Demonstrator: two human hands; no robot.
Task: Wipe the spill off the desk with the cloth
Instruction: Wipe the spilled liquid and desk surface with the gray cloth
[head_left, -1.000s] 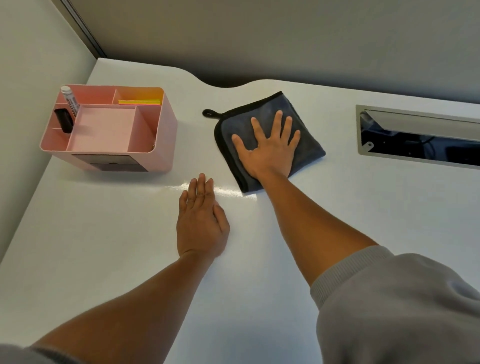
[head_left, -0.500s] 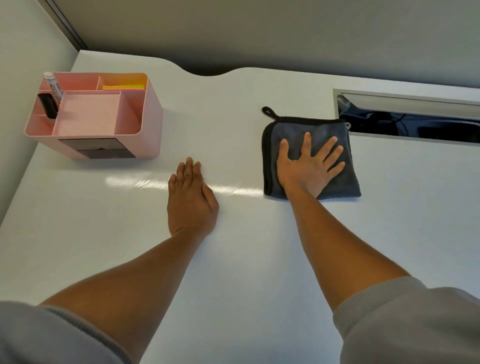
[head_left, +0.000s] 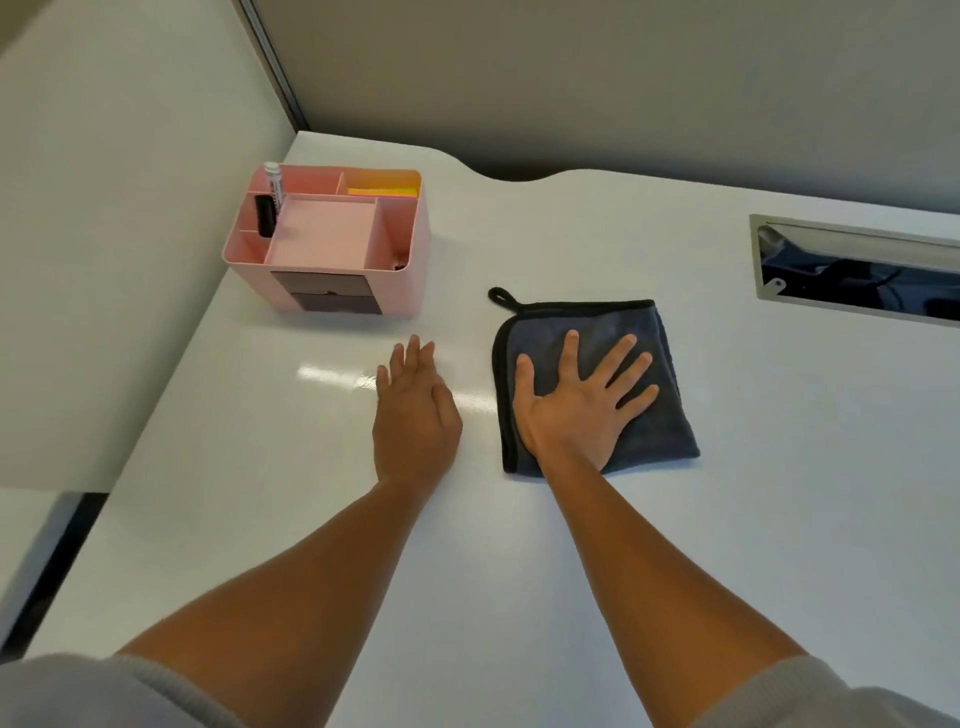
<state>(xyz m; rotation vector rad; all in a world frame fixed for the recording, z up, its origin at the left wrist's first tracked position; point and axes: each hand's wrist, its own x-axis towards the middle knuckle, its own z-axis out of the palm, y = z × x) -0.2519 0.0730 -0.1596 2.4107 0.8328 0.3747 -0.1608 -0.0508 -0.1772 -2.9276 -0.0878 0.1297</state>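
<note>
Grey cloth (head_left: 670, 415) middle hidden under flat right hand (head_left: 576, 410).

head-worn view, looking steeply down, close over white desk (head_left: 675, 545)

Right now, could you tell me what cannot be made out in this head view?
- Spill: none visible on the desk; only glare shows.
- Cloth centre: covered by the right hand.
- Desk under the left hand: hidden.
- Organizer compartments: contents partly hidden by walls.
- Cable slot: cut off by the right edge.
</note>
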